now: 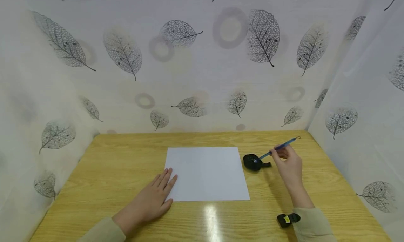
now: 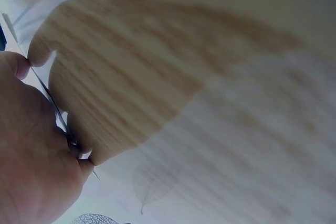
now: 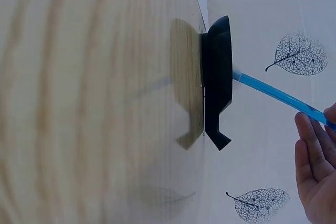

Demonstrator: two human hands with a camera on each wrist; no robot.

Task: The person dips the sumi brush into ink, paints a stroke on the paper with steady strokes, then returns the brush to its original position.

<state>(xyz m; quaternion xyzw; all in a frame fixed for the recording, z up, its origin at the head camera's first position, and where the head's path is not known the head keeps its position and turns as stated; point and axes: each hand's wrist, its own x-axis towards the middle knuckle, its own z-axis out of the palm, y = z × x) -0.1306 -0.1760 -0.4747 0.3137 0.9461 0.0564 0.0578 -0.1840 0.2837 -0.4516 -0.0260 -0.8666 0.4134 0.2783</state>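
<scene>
A blue writing brush (image 1: 285,144) with a small hanging loop slants down to the left, and my right hand (image 1: 288,163) pinches its shaft between thumb and fingers. Its pale tip dips into a small black ink dish (image 1: 252,162) with a short handle. From the side, the right wrist view has the brush (image 3: 278,95) reaching over the rim of the dish (image 3: 216,72), its very end hidden. My left hand (image 1: 153,199) lies with extended fingers on the lower left edge of a blank white sheet of paper (image 1: 206,175).
A wooden table (image 1: 126,158) carries everything and reflects a bright light near its front. Leaf-patterned cloth (image 1: 195,66) walls it in at the back and both sides. Around the right sleeve a black strap device (image 1: 287,220) with a yellow mark is worn.
</scene>
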